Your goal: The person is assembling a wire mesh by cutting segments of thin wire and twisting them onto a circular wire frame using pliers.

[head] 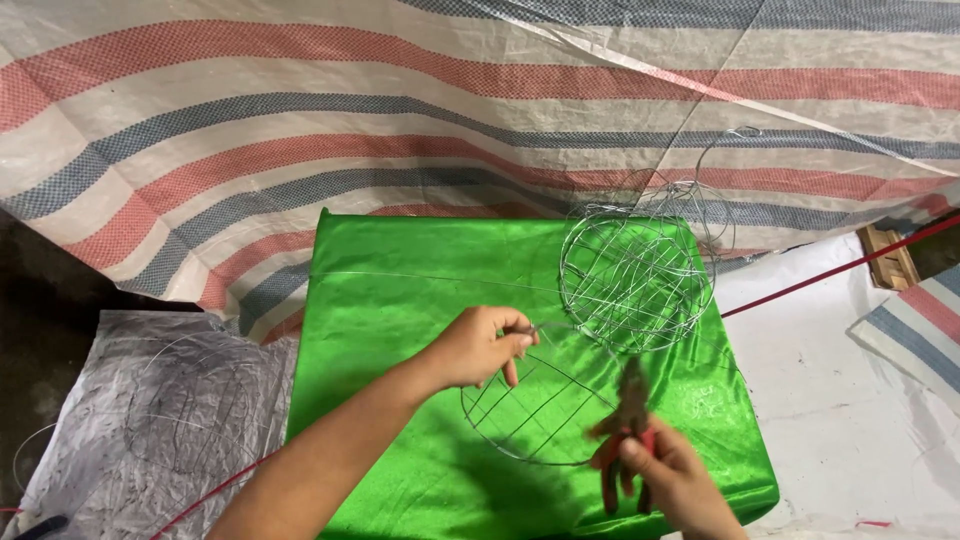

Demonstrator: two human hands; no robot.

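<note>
My left hand (pixel 480 347) pinches the top rim of a flat round wire frame (pixel 535 410) that lies over the green satin cloth (pixel 400 300) covering a table. My right hand (pixel 668 478) grips red-handled pliers (pixel 628 430), their jaws pointing up at the frame's right edge; the pliers are blurred. A finished wire sphere (pixel 636 270) rests on the cloth's far right corner, beyond both hands.
A red, blue and white striped tarp (pixel 300 120) hangs behind the table. Loose wire hoops lie on a grey sheet (pixel 150 410) at the left. A thin red cord (pixel 830 275) runs over white sheeting at the right, near a small wooden piece (pixel 890 258).
</note>
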